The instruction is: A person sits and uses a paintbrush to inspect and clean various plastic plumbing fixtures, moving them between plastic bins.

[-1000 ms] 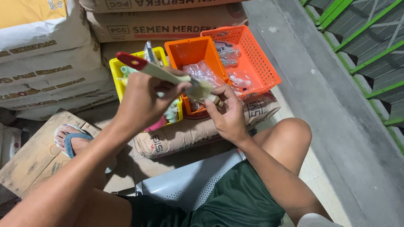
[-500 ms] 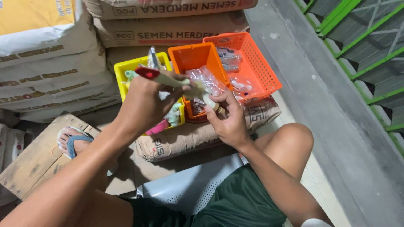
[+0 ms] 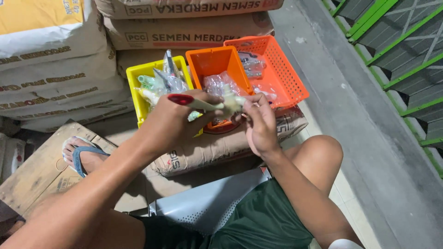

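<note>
Left hand (image 3: 173,122): closing around a slim pale plastic tool with a red tip (image 3: 196,102), mid-frame.
Right hand (image 3: 259,124): fingertips pinching its other end.
Handling: looking light, stiff; gripping mid-shaft is suiting it.
Behind: yellow plastic bin (image 3: 134,87).

Stacked cement sacks (image 3: 60,69) fill the back; a yellow bin (image 3: 134,92), an orange bin (image 3: 210,62) and an orange mesh basket (image 3: 281,69) sit side by side on another sack (image 3: 207,150), stuffed with clear plastic packets (image 3: 219,85); a green metal gate (image 3: 397,50) runs along the right; a sandalled foot (image 3: 80,154) rests on a wooden board (image 3: 34,170).
</note>
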